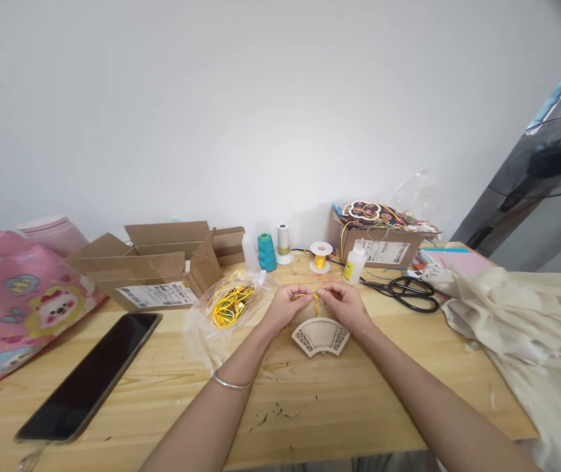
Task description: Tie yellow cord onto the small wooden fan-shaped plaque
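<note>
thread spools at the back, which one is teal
The leftmost, cone-shaped spool; the white spool and the yellow-thread spool to its right have no teal.

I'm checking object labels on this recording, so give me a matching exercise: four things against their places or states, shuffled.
1. Phone
2. Fan-shaped wooden piece
3. Teal thread cone
4. Scissors

A. Stands upright near the wall
B. Lies right of the right hand
C. Lies flat, left of the left hand
D. On yellow cord held by both hands

Pairs: 1-C, 2-D, 3-A, 4-B
</note>
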Demonstrator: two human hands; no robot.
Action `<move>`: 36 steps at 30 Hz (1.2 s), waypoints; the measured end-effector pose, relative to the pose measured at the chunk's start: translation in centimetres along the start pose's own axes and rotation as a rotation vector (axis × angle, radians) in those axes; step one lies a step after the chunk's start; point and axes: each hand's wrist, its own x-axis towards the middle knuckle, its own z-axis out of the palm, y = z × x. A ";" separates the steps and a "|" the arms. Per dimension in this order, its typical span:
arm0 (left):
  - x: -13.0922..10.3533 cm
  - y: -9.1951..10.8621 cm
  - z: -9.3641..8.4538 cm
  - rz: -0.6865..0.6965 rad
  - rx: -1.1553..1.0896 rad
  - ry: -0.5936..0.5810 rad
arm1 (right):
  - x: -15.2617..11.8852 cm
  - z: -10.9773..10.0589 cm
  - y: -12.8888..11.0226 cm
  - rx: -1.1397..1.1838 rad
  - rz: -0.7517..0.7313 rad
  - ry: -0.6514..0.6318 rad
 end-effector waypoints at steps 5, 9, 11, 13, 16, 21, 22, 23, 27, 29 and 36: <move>0.3 -0.3 0.1 -0.049 -0.002 0.038 | 0.1 0.1 0.1 0.028 0.026 0.034; 0.3 -0.6 0.2 -0.026 0.003 0.062 | 0.0 0.1 -0.2 -0.011 0.046 0.092; 0.2 -0.5 0.2 -0.032 0.014 0.068 | 0.0 0.0 -0.3 -0.009 0.054 0.102; 0.1 -0.3 0.3 -0.042 0.006 0.069 | -0.1 0.0 -0.4 0.003 0.059 0.101; 0.0 -0.2 0.4 -0.048 -0.031 0.072 | -0.1 0.0 -0.5 0.013 0.070 0.099; 0.0 -0.2 0.3 -0.026 -0.076 0.063 | -0.2 -0.1 -0.7 0.036 0.081 0.094; 0.0 -0.2 0.3 -0.025 -0.084 0.061 | -0.2 -0.2 -0.8 0.050 0.079 0.095; 0.0 -0.2 0.4 -0.032 -0.092 0.059 | -0.2 -0.2 -0.9 0.064 0.079 0.099; 0.0 0.0 0.5 -0.064 -0.115 0.040 | -0.3 -0.4 -1.2 0.105 0.104 0.123; 0.0 0.1 0.5 -0.070 -0.122 0.026 | -0.2 -0.5 -1.2 0.110 0.110 0.118; -0.2 0.1 0.0 -0.103 -0.122 -0.040 | -0.1 -0.6 -0.7 0.155 0.155 0.062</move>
